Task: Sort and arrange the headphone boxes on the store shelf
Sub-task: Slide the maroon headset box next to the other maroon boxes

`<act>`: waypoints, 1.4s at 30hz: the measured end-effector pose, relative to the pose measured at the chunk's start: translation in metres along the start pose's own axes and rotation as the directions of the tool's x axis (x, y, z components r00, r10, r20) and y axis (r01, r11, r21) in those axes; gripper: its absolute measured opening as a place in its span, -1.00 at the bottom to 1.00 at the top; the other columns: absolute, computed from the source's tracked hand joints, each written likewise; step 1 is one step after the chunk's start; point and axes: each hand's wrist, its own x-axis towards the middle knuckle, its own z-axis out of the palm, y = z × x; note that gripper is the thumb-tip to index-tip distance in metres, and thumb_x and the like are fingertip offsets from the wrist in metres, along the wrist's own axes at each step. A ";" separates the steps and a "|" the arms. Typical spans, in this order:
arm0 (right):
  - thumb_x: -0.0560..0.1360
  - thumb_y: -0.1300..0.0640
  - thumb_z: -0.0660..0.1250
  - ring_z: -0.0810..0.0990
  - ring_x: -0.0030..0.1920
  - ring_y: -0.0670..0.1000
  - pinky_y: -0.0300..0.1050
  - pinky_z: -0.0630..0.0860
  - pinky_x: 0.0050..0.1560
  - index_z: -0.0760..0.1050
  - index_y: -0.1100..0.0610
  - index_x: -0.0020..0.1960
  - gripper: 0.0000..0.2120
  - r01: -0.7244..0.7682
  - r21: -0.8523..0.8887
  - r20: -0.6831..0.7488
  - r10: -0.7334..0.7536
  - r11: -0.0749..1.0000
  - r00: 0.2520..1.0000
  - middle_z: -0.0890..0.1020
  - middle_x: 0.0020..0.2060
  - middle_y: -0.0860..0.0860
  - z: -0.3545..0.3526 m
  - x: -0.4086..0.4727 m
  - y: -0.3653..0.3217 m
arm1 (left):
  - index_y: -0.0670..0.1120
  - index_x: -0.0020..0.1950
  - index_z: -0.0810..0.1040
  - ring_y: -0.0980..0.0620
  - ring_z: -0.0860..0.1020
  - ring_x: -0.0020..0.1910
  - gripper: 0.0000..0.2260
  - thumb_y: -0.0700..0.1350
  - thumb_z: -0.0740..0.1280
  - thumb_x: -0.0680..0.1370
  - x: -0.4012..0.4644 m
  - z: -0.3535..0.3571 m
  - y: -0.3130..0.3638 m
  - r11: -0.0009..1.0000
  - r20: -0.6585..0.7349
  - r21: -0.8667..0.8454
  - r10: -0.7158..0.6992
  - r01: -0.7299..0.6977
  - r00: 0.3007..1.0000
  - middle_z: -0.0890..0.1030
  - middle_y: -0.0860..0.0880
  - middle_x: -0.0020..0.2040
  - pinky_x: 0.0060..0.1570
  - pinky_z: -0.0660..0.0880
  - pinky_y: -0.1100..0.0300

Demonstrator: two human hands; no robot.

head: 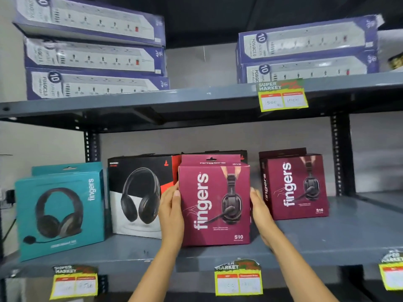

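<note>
A maroon "fingers S10" headphone box (214, 203) stands upright at the front middle of the lower grey shelf (327, 240). My left hand (171, 211) presses its left side and my right hand (260, 212) its right side, so both grip it. A second maroon box (294, 186) stands further back to the right. A black, white and red headphone box (139, 195) stands left of the held one, and another black box (220, 153) is partly hidden behind it. At far left stands a teal "fingers" box (60, 211).
The upper shelf (174, 101) carries stacked blue power-strip boxes at left (93, 53) and at right (305, 51). Yellow price tags (238, 280) hang on the shelf edges. A perforated black upright (340, 153) stands right of the maroon boxes.
</note>
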 end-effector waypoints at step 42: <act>0.60 0.16 0.00 0.48 -0.18 0.10 -0.10 0.40 -0.31 0.53 0.06 0.04 -0.68 -0.058 -0.040 -0.615 0.021 0.998 0.789 0.53 -0.17 0.05 -0.152 0.033 -0.028 | -0.04 0.16 0.47 0.02 0.63 0.12 -0.87 -0.12 0.24 0.62 -0.055 0.138 0.007 0.963 0.408 -0.206 -0.078 0.174 0.910 0.61 -0.06 0.19 0.02 0.58 0.15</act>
